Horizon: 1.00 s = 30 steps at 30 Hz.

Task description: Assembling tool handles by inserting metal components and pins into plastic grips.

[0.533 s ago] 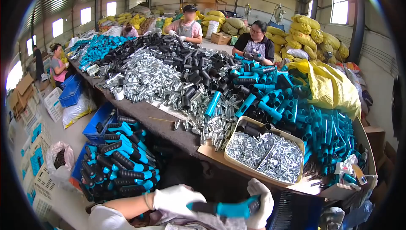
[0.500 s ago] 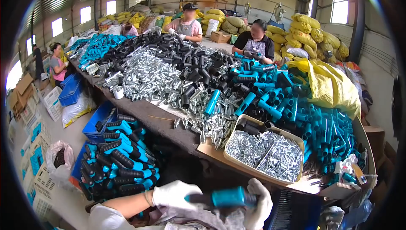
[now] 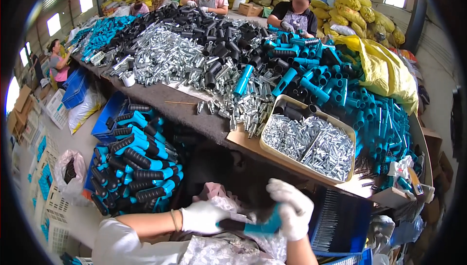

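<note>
In front of my lap I hold a teal-and-black handled tool part (image 3: 262,227), blurred by motion. My left hand (image 3: 203,217), in a white glove, is closed round its black end. My right hand (image 3: 293,209), also in a white glove, is closed at the teal end, higher than the left; its fingers partly hide that end. To the left of my hands is a pile of similar teal parts with black ribbed grips (image 3: 138,160).
A long table (image 3: 170,97) bears heaps of silver metal fittings (image 3: 170,63), black sleeves (image 3: 228,34) and teal tubes (image 3: 384,114). A cream tray (image 3: 262,136) of small metal pins stands at its edge. A blue crate (image 3: 348,223) is beside my right hand. Several people work beyond.
My right hand has risen and its fingers have come round the part's end. The part has tilted upward to the right. The whole view has also shifted a little.
</note>
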Tool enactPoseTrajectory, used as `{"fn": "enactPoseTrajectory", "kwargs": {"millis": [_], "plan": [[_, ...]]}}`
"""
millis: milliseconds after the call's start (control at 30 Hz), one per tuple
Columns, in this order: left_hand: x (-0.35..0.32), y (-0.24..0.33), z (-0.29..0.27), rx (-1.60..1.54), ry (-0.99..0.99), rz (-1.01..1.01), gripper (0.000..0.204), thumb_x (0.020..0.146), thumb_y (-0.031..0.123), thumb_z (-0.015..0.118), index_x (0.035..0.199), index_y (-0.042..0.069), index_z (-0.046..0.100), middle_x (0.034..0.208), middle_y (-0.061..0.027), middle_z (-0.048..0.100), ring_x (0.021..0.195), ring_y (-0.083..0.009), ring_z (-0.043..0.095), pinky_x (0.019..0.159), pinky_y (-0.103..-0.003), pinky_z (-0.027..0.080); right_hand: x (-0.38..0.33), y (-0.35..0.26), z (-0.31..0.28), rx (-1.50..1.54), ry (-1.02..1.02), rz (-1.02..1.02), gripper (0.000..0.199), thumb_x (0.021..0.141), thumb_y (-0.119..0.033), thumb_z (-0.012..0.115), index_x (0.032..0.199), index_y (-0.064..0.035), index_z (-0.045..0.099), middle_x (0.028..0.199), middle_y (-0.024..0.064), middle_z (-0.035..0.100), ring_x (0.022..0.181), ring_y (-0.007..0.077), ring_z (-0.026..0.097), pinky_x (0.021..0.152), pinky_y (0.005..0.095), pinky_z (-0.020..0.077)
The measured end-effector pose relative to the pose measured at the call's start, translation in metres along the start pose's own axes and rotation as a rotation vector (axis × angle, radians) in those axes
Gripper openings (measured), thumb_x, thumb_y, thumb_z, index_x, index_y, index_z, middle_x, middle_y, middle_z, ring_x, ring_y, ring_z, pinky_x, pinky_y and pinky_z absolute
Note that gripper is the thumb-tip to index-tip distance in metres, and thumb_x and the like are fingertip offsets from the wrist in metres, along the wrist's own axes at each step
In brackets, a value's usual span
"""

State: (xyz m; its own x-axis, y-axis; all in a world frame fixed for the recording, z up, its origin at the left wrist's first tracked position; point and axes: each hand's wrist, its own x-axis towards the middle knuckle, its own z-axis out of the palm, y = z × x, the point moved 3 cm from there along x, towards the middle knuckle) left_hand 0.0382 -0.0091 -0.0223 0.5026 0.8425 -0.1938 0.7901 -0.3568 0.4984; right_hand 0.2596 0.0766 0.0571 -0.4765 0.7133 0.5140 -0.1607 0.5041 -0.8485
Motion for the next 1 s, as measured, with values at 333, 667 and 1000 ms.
{"fn": "enactPoseTrajectory", "kwargs": {"millis": [333, 667, 1000], "plan": [[-0.008, 0.005, -0.001, -0.215, 0.221, 0.247, 0.033, 0.082, 0.021, 0.068, 0.114, 0.011, 0.068, 0.096, -0.0139, 0.070, 0.083, -0.0329, 0.070, 0.075, -0.041, 0.056, 0.003, 0.000, -0.001, -0.021, -0.005, 0.018, 0.039, 0.089, -0.033, 0.059, 0.101, 0.0023, 0.071, 0.111, 0.0205, 0.071, 0.119, 0.0369, 0.062, 0.109, 0.0502, 0.0397], [-0.007, 0.009, -0.007, -0.283, 0.258, 0.321, 0.033, 0.080, 0.022, 0.070, 0.111, 0.010, 0.069, 0.092, -0.0137, 0.068, 0.086, -0.0317, 0.068, 0.078, -0.041, 0.054, 0.000, 0.004, -0.010, 0.029, 0.020, 0.032, 0.037, 0.091, -0.023, 0.050, 0.102, 0.0065, 0.070, 0.109, 0.0224, 0.071, 0.118, 0.0374, 0.062, 0.109, 0.0483, 0.0409], [0.005, -0.002, 0.005, -0.075, 0.281, 0.183, 0.031, 0.077, 0.016, 0.065, 0.106, 0.005, 0.063, 0.089, -0.0178, 0.066, 0.088, -0.0362, 0.066, 0.071, -0.045, 0.054, 0.019, -0.005, 0.006, -0.331, 0.026, 0.383, 0.021, 0.082, -0.009, 0.057, 0.085, 0.0026, 0.073, 0.066, 0.0109, 0.066, 0.056, 0.0210, 0.062, 0.056, 0.0311, 0.0506]]}}
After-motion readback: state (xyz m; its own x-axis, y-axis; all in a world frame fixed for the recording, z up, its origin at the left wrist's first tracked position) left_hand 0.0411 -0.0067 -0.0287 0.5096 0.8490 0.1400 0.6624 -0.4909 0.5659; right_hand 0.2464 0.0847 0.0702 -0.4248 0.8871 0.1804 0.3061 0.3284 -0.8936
